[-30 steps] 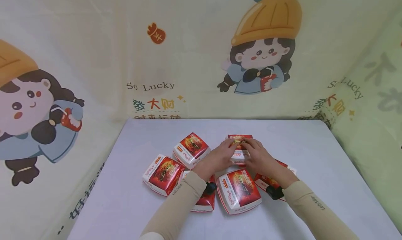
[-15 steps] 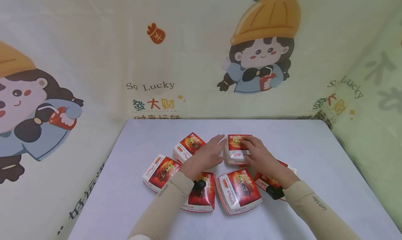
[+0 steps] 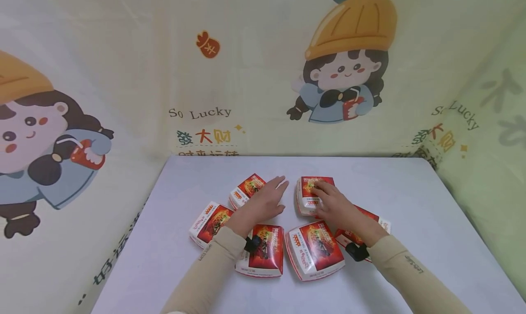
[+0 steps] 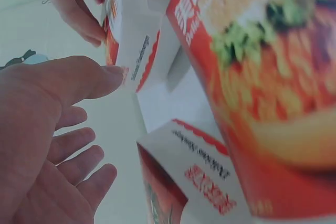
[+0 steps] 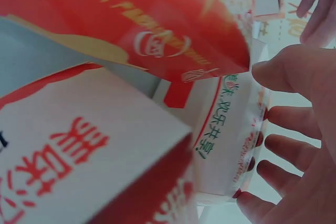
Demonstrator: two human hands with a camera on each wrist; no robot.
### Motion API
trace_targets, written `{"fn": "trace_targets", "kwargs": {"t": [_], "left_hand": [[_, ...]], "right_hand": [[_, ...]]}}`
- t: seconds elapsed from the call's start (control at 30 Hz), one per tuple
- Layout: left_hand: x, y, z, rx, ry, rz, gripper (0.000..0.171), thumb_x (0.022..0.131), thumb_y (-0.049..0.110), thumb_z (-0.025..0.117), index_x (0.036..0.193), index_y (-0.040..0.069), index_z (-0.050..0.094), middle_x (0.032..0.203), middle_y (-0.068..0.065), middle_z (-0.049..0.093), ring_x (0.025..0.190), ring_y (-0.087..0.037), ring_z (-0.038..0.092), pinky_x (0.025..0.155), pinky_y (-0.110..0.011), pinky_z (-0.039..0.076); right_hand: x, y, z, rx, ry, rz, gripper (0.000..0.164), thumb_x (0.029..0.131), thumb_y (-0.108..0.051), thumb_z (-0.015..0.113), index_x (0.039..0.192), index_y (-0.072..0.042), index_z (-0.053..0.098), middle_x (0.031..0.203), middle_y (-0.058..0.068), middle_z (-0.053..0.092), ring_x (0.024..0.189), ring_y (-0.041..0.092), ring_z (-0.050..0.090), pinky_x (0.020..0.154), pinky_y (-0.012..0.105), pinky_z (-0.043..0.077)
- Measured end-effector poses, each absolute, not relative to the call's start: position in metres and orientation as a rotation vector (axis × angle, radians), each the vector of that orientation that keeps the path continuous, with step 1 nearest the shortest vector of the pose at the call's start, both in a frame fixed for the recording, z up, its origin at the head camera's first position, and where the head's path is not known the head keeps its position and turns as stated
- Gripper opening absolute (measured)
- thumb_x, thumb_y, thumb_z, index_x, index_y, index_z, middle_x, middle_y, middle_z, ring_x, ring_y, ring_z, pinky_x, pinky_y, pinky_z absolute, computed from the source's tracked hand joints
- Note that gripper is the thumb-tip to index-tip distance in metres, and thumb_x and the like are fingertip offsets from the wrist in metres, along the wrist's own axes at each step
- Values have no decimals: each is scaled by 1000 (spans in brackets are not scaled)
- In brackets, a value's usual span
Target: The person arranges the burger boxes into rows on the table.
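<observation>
Several red-and-white burger boxes stand on the table. My right hand has its fingers on the lid of the back-right burger box; in the right wrist view, fingertips touch that box's printed edge. My left hand holds nothing, its fingers loosely extended between this box and the back-left burger box, which the hand partly hides. Under the left forearm are the left burger box and the front-middle one, a burger box with a dark picture. The right forearm partly covers another burger box.
A front-right burger box sits close beside the front-middle one. The white table ends at a cloth backdrop with cartoon prints. A black wrist camera hangs under the right wrist, low over the boxes.
My left hand has lifted off the back-right box and moved left, away from it. The right hand stays on that box. The boxes keep their arrangement.
</observation>
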State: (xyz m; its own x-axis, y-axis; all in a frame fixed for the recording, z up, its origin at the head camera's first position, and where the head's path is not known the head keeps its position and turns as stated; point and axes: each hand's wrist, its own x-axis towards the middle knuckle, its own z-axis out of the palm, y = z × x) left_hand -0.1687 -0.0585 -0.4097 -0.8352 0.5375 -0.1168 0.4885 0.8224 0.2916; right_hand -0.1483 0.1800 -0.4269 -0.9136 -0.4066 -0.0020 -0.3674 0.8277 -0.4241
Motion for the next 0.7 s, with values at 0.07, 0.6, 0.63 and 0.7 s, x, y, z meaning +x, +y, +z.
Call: {"fn": "trace_targets", "kwargs": {"t": [0.07,0.6,0.63,0.7], "left_hand": [[-169,-54,-411,823,2810,370,71,95,26,67,155,8,32,163,-9,27,152,-24,25,121,-37,31],[-169,-5,-423,873,2777,267,75,93,31,70,155,13,32,161,-5,32,148,-20,33,115,-32,40],[-168,-3,-423,867,2776,270,75,92,30,70,155,13,32,161,-5,32,147,-19,34,115,-32,41],[-167,0,-424,855,2771,276,75,93,29,70,155,14,32,162,-5,30,148,-20,34,114,-32,42]], "right_hand": [[-148,181,-428,-619,2915,-633,62,89,-18,72,143,0,47,155,19,35,142,39,33,102,55,50],[-148,188,-437,-646,2945,-655,77,82,-9,79,148,0,41,158,19,31,143,41,30,96,52,54],[-148,189,-438,-654,2949,-655,77,82,-9,79,148,0,41,158,20,31,143,41,30,96,51,55],[-149,190,-439,-655,2955,-658,78,81,-8,80,148,1,40,157,21,31,143,41,29,94,51,56]]}}
